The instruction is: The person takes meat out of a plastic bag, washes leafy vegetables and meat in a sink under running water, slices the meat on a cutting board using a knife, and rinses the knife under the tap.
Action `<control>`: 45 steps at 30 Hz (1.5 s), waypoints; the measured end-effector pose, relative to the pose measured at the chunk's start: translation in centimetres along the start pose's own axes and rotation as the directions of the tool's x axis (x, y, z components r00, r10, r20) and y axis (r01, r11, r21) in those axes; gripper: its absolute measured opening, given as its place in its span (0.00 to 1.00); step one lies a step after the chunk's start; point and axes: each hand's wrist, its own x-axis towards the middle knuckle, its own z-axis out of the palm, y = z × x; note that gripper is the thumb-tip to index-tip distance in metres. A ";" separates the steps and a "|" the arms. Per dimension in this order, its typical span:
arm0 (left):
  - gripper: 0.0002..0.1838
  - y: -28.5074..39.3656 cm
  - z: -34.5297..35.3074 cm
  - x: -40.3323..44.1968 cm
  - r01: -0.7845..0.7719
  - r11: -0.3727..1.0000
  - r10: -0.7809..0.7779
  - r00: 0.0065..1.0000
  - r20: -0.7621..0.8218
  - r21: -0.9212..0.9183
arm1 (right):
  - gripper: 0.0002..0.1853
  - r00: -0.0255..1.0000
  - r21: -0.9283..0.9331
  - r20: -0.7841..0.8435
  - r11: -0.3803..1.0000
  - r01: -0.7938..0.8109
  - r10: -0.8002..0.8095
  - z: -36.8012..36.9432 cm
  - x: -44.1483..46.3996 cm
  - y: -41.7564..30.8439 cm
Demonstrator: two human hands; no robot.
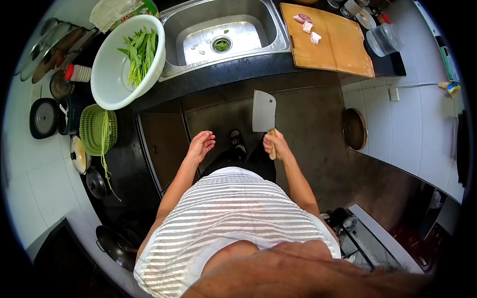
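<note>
Fingers [267, 142] of your right hand [280, 144] are clamped around the wooden handle of the cleaver [264, 112], blade pointing away from you, above the floor [308, 114]. Your left hand [201, 144] hangs loosely curled, thumb and fingers slightly apart. Ahead on the counter [223, 69]: meat pieces [307, 27] on the cutting board [333, 49], sink [271, 32] mid, greens [142, 54] in the white basin [110, 69] left.

On my remote feed, I have the right hand [278, 143] clasping the cleaver [264, 111]. Left of the cleaver, my left hand [200, 144] hangs, fingers [209, 134] loosely curled.
</note>
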 end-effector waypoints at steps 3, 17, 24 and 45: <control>0.06 0.6 1.2 -0.3 -0.009 1.000 0.009 1.000 0.009 0.015 | 0.09 0.991 0.170 0.135 0.985 -0.024 0.001 -1.1 3.3 -1.3; 0.06 -0.7 -1.0 -1.8 -0.029 0.998 0.027 0.999 -0.046 -0.048 | 0.28 0.394 -0.990 0.035 0.021 0.138 -0.918 2.0 10.6 -11.7; 0.06 -1.4 0.1 -0.9 0.011 1.000 -0.011 1.000 -0.027 -0.010 | 0.30 0.642 -0.983 0.089 -0.172 -0.068 -0.761 -1.1 7.2 -2.8; 0.03 -27.2 6.5 33.4 0.294 0.674 -0.132 0.950 -0.282 0.678 | 0.28 0.562 0.038 -0.827 0.996 0.085 -0.016 -29.9 -1.0 19.1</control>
